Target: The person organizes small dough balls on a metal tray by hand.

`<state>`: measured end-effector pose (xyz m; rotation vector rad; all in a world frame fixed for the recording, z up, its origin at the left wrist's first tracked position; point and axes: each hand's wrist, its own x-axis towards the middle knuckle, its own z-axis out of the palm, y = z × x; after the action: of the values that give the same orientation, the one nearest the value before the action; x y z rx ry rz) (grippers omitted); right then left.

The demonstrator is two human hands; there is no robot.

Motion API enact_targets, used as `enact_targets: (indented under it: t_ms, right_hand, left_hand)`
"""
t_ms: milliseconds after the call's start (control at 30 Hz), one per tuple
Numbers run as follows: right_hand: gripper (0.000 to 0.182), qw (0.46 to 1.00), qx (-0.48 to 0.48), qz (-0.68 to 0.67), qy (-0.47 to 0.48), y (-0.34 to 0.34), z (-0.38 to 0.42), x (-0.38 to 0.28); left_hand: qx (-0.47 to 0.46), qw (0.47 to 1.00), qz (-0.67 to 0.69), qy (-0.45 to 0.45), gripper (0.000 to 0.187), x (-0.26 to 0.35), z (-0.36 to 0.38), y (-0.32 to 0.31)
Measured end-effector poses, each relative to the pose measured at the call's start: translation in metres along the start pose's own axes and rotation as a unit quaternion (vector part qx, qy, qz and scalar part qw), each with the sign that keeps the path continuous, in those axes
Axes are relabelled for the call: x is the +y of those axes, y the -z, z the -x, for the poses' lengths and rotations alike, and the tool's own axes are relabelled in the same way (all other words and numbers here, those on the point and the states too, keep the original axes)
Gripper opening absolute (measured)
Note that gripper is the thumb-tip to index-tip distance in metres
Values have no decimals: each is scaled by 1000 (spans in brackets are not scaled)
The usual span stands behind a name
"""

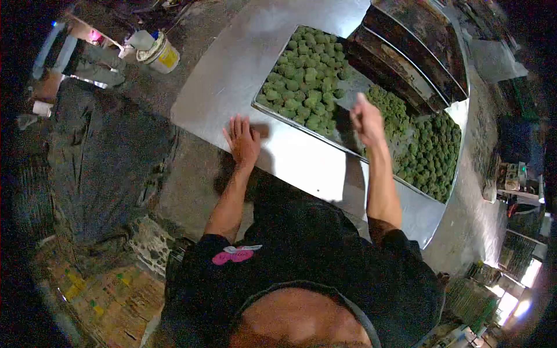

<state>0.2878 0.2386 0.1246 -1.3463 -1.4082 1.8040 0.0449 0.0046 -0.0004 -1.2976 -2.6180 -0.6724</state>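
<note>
My left hand [243, 142] rests on the bare metal tabletop [214, 98], fingers stretched and slightly spread, holding nothing. Just right of it lies a large shallow metal tray [307, 133] with many round, lumpy green balls [307, 75] on its left side. My right hand [368, 123] is over the middle of the tray, its fingers curled in; whatever they may hold is hidden. Beside that hand is a patch of loose, crumbly green material [389, 110]. Darker green balls [432, 153] fill the tray's right end.
Several dark, worn metal trays or boxes [406, 55] stand at the far side of the table, overlapping the tray's back edge. A white bucket with a yellow label [159, 55] sits on the floor at upper left. A dark cloth covering [110, 162] is left of the table.
</note>
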Motion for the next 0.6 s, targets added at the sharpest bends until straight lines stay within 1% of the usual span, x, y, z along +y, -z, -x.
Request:
enact_targets:
  t_ms: [33,67,100,133,167,200,233,267,300,333,367,400,433,467,500,567,600]
  right_hand:
    - [45,993,37,85,73,-31,4,-14]
    - [48,962,20,212,170,-50,0,-19]
    - [47,911,15,332,244,-64,4,-31]
    - [44,914,2,299,273,-74,-4,-25]
    - [39,898,-28,381,217,-82,0,-38]
    - [35,865,-62,391,309,-83,-15,-26]
    - [30,841,-42,398,364,-80,-13,-26]
    - [29,847,-25,399,351,-69,-12,-29]
    - [28,852,-10,400,338,-52,-8,-33]
    - [28,831,37,468,299,-27,-17,-22]
    - [30,815,38,523,245,3,-20,-15]
    - [36,808,73,561,164,21,-12,-15]
    - [39,727,79,660,174,52,-27,12]
    - [44,703,101,674,203,75,-33,37]
    - [44,703,100,675,200,78,-34,46]
    - [23,702,91,696,116,85,-35,67]
    - [13,714,116,668,178,92,-43,90]
  left_hand:
    - [11,1000,0,-3,43,-6,2,-9]
    - [19,1000,6,-10,42,-8,3,-15]
    - [12,999,20,-27,42,-6,4,-15]
    - [12,999,20,-30,43,-6,4,-12]
    - [12,999,18,-31,43,-5,4,-9]
    - [7,999,29,-43,43,-4,2,-8]
    - [-7,1000,5,-30,43,-4,2,-5]
    - [-20,999,-22,-14,43,-3,0,-4]
    - [-24,999,-17,-16,43,-2,-2,-4]
    - [-22,999,-23,-12,43,1,-2,-2]
    - [-19,999,-30,-6,42,2,-2,-2]
    - [-21,999,-27,-4,42,3,-3,-2]
    - [-19,999,-28,-7,42,2,-2,-2]
    - [-17,999,-30,-11,42,2,-2,-3]
    - [-20,999,-30,-11,42,0,-2,-5]
    - [9,1000,-12,-26,43,1,-2,-6]
    - [2,1000,-16,-26,43,3,-2,-6]
